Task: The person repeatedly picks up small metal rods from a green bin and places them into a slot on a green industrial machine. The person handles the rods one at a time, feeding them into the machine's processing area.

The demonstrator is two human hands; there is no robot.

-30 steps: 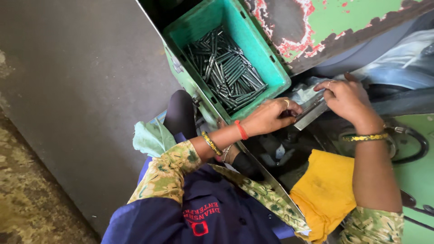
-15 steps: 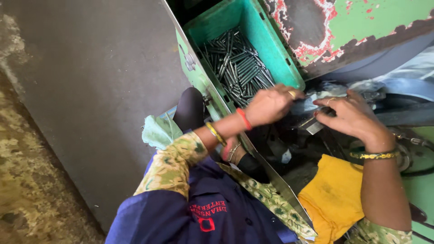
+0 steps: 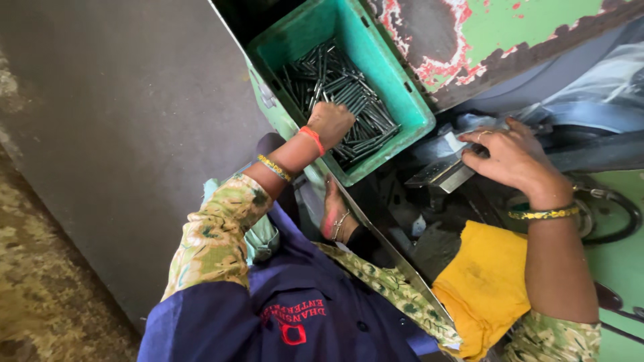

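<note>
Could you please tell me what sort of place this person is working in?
Probably a small metalworking workshop: a green crate full of dark metal rods, a worn machine body with flaking green paint, and a metal fixture under the right hand.

Green crate [image 3: 402,100] walls hem the metal rods [image 3: 342,94]; open above.
</note>
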